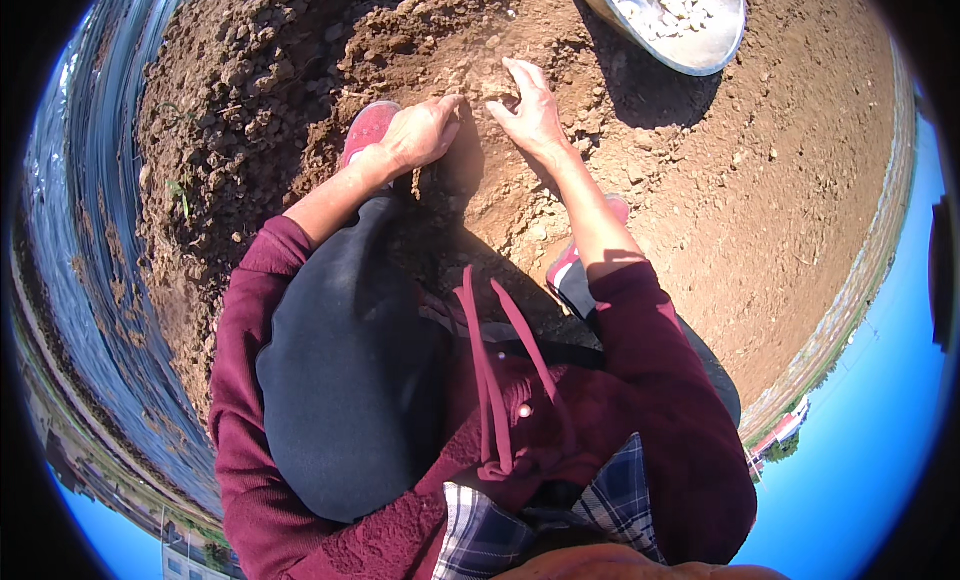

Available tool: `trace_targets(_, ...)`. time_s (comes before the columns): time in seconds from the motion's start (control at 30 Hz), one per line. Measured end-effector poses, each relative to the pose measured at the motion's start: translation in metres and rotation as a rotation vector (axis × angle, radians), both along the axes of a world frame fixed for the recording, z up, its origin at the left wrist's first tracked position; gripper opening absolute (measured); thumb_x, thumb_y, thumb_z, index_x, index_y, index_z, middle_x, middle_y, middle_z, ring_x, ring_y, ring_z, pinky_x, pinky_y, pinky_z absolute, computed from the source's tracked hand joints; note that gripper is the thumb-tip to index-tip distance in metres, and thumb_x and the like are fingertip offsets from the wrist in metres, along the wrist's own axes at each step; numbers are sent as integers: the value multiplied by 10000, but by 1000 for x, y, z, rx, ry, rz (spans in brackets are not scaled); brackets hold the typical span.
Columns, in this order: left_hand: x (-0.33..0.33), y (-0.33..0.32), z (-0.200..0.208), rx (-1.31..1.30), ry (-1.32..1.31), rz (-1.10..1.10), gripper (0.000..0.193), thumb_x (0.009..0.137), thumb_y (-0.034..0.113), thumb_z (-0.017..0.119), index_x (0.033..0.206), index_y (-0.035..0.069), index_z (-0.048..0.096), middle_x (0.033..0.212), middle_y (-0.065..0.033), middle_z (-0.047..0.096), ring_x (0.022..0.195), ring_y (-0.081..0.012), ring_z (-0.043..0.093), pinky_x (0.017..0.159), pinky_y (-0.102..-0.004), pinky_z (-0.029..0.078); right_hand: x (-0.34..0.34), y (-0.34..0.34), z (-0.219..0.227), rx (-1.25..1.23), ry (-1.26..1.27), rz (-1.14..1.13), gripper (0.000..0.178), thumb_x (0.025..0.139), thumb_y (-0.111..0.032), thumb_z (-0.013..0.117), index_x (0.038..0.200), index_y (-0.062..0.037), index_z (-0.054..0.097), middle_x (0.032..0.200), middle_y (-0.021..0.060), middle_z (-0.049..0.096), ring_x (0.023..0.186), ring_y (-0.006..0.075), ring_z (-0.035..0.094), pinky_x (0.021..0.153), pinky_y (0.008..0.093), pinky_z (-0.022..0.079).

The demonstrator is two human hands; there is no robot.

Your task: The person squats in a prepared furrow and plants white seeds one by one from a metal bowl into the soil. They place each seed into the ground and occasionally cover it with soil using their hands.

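Note:
My left hand is closed low over the brown soil, its fingers curled inward. Whatever it may hold is hidden from view. Just to its right, my right hand reaches down to the dirt with thumb and fingers apart, and nothing shows between them. A shallow groove of loose earth runs between my two feet. At the upper right stands a metal bucket, holding many small pale pieces that look like cloves or bulbs.
My red left shoe is beside my left hand, and my right shoe stands below the right forearm. Cloddy earth is heaped at left. Beyond it stretches shiny plastic sheeting. Smoother soil spreads to the right.

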State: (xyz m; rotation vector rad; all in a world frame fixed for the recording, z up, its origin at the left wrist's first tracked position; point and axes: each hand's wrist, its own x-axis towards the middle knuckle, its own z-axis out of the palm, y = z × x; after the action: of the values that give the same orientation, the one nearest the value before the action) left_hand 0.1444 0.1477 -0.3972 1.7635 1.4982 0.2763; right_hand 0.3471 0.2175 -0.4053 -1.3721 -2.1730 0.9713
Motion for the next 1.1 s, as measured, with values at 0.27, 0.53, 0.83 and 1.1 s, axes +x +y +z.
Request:
trace_targets(0.27, 2, 4, 4, 167, -76, 96, 454, 864, 92, 606, 1291, 23, 469, 1327, -204, 454, 1112, -409, 549, 891, -447, 498, 14, 6, -13, 140, -74, -33, 376, 832, -169, 700, 1178, -41, 628, 1206, 141, 582, 1067, 285, 601, 912, 370, 498)
trace_targets(0.53, -2, -1, 3, 163, -171, 175, 456, 845, 23, 576, 1290, 49, 479, 1347, -174, 444, 1165, -375, 536, 944, -427, 489, -7, 19, 23, -26, 44, 176, 293, 808, -150, 713, 1091, -88, 673, 1111, 121, 610, 982, 301, 628, 891, 376, 513)
trace_targets(0.83, -7, -5, 1, 249, -202, 119, 393, 843, -27, 521, 1224, 70, 524, 1250, -152, 516, 1046, -388, 589, 826, -436, 526, 20, 104, 119, -169, 38, 368, 327, 900, -256, 659, 1188, -100, 655, 1028, 131, 705, 938, 230, 673, 852, 322, 515)
trace_targets(1.1, -5, -2, -4, 209, -232, 168, 350, 858, -43, 533, 1181, 84, 572, 1251, -126, 547, 991, -346, 626, 775, -382, 531, 116, 236, 28, -166, -116, -295, 236, 882, -148, 670, 1063, 1, 692, 882, 80, 713, 754, 112, 668, 668, 246, 539)
